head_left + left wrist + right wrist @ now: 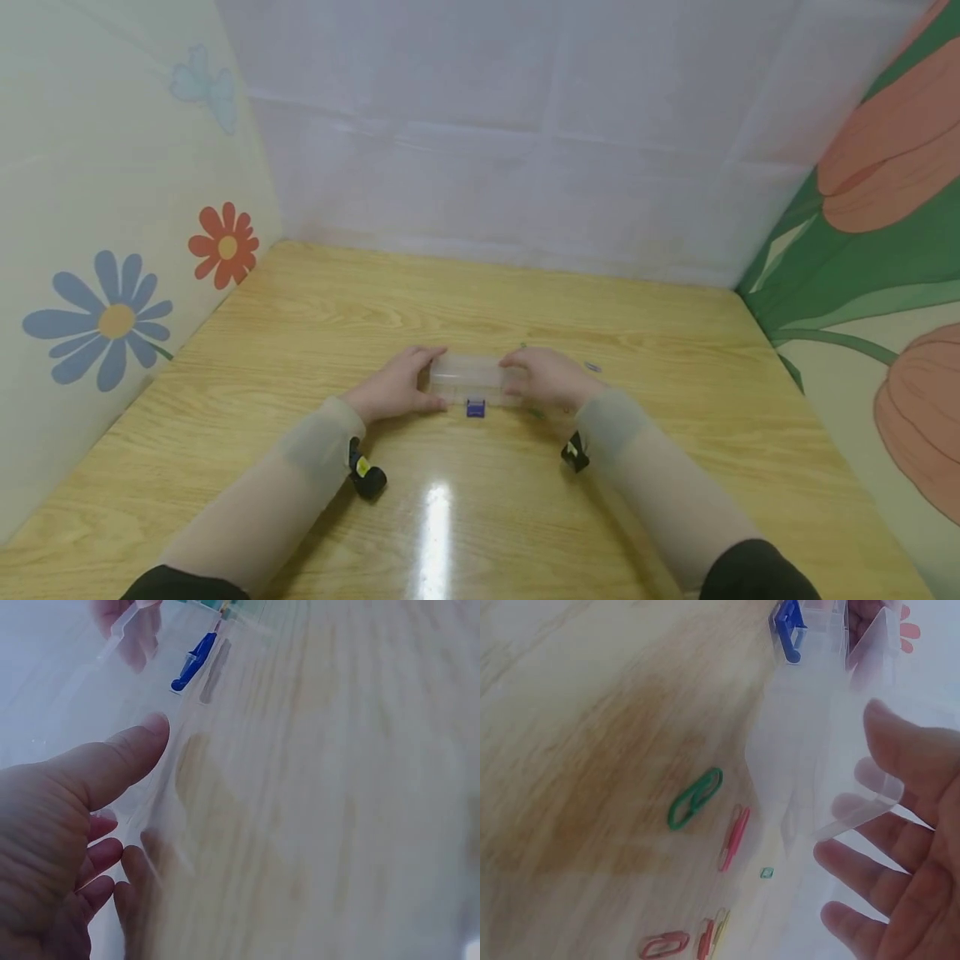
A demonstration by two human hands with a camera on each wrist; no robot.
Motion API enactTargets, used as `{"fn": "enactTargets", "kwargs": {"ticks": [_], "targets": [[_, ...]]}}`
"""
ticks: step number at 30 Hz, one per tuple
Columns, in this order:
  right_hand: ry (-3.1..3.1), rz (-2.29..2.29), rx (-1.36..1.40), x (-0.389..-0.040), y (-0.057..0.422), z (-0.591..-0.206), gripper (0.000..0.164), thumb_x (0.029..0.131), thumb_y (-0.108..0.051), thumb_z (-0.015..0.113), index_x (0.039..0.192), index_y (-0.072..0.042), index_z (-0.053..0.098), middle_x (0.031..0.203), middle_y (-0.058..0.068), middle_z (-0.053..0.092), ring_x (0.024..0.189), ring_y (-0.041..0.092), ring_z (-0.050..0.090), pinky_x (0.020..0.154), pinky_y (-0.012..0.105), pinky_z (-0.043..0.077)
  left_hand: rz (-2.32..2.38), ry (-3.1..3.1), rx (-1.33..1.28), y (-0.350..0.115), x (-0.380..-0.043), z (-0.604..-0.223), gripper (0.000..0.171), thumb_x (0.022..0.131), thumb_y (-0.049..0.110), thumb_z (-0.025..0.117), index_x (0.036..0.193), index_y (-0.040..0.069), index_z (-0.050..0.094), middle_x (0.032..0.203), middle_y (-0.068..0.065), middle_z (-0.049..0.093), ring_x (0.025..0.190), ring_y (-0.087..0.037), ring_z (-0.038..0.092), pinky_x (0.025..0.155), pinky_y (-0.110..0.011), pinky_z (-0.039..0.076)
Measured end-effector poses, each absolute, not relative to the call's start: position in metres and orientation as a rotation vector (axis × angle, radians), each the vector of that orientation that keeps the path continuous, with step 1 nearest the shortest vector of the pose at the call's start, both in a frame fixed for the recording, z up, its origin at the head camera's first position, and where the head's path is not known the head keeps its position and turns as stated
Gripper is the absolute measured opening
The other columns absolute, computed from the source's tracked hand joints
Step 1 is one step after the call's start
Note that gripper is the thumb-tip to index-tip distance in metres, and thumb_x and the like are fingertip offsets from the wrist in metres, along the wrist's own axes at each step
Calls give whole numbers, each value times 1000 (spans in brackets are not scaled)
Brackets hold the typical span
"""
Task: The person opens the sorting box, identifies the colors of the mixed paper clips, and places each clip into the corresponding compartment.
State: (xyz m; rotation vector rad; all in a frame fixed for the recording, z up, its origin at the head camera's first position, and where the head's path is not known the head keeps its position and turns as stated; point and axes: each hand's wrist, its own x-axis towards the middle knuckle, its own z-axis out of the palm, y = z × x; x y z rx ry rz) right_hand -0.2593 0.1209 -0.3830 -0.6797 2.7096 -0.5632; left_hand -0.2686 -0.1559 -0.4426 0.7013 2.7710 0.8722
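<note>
A clear plastic box (pixel 472 396) with a blue latch (pixel 476 408) on its front side sits on the table between both hands. Its clear lid (pixel 855 791) stands partly raised, tilted over the box. My left hand (pixel 397 387) grips the left end, thumb along the front and fingers behind. At the other end my right hand (pixel 551 375) holds the lid's edge between thumb and fingers, some of which show through the plastic. Close by the right end lie a green paper clip (pixel 695 799) and a pink paper clip (pixel 735 838).
More paper clips lie on the wooden table (pixel 450 308) right of the box, among them a red one (pixel 665 944), a yellow one (pixel 720 934) and one beyond the right hand (pixel 592 367). A white cloth (pixel 487 167) hangs behind; flower-patterned panels flank both sides.
</note>
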Motion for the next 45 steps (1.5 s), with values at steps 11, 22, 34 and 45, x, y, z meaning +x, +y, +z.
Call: {"fn": "enactTargets", "kwargs": {"ticks": [11,22,34,45], "targets": [[2857,-674,-697,-270,122,-385,39,98,-34,55,129,-11,61,125,7,61,116,26,55,102,44,42,915,2797,737,-156,-270,-444,107,73,48,81,154,13,20,139,-15,47,130,-31,41,111,-48,29],[2961,-892,-511,-282,113,-382,29,101,-22,51,124,-6,58,122,10,61,110,26,59,93,44,49,1020,2785,709,-156,-272,-447,131,68,44,85,155,14,-8,133,-20,53,123,-36,49,109,-51,31],[3116,-783,-560,-293,111,-381,27,100,-17,53,120,-3,64,116,10,57,104,25,56,90,40,49,972,2805,732,-156,-269,-444,125,70,42,85,156,14,-1,136,-21,51,127,-36,46,110,-51,29],[2975,-761,-434,-299,112,-387,45,101,-28,49,140,-7,47,145,16,41,132,33,40,109,50,32,826,2832,734,-155,-264,-440,107,75,48,79,154,7,18,141,-17,45,130,-35,41,110,-50,29]]}}
